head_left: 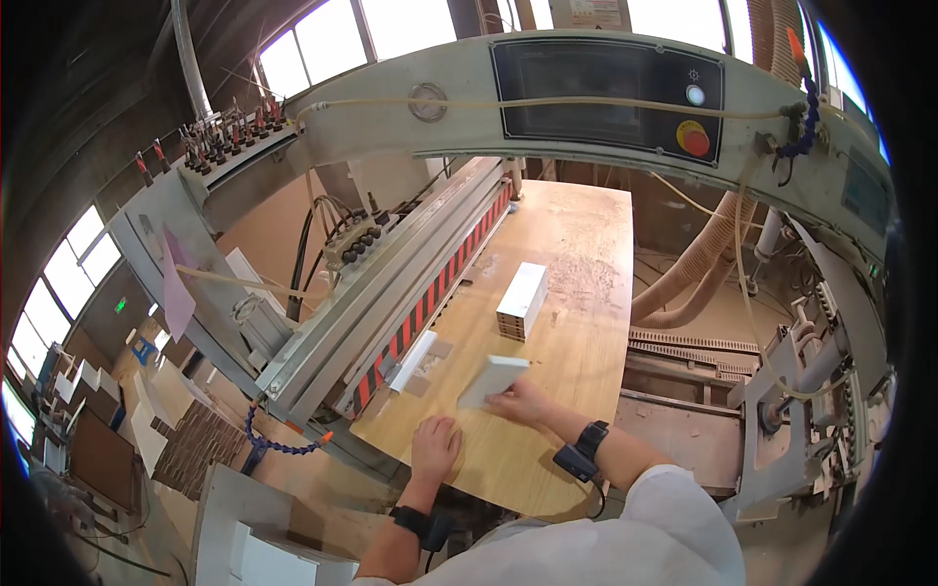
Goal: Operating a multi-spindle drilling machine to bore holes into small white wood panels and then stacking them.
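Fingers (502,400) of a worker's right hand (523,401) grip a small white panel (489,382), tilted over the near part of a wooden tabletop (588,381). Fingers of the left hand (436,448) curl loosely just beside it; whether they hold anything cannot be told. Beyond the panel sits a stack of white-topped boards (527,291). To the left runs a machine beam (391,283) edged with a red-and-black striped strip (422,314); overhead arches a control panel (596,93) with a red button (695,143).
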Available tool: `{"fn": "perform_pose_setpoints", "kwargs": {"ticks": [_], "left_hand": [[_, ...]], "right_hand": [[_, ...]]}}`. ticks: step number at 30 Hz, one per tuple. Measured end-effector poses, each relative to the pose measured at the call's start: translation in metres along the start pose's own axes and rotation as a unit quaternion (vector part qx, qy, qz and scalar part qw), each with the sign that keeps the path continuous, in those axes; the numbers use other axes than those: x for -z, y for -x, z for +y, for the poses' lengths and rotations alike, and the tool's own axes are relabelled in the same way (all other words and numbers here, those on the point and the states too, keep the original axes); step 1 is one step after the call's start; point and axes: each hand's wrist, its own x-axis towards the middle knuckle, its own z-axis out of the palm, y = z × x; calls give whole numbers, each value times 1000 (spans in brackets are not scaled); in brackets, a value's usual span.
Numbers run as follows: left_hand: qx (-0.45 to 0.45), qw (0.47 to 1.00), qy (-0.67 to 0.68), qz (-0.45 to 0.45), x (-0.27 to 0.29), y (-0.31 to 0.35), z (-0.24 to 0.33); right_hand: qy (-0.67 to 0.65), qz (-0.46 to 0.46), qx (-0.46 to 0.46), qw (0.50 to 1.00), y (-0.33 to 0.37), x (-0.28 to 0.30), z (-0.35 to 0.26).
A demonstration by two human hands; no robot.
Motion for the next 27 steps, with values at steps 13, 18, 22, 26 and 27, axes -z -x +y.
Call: {"fn": "perform_pose_setpoints", "kwargs": {"ticks": [13, 18, 22, 26, 27], "left_hand": [[27, 999, -4, -40, -4, -21, -12], [-8, 995, -76, -61, -25, -91, -37], [-45, 982, -166, -80, -56, -139, -68], [-25, 944, -303, -127, -76, -161, -85], [-26, 946, -299, -125, -80, -164, -89]], "right_hand": [[28, 137, -144, 980, -6, 12, -12], [13, 118, -133, 984, -3, 16, -16], [59, 129, -100, 985, -3, 6, -26], [50, 139, -83, 986, -4, 8, -17], [54, 127, -88, 987, -4, 8, -18]]}}
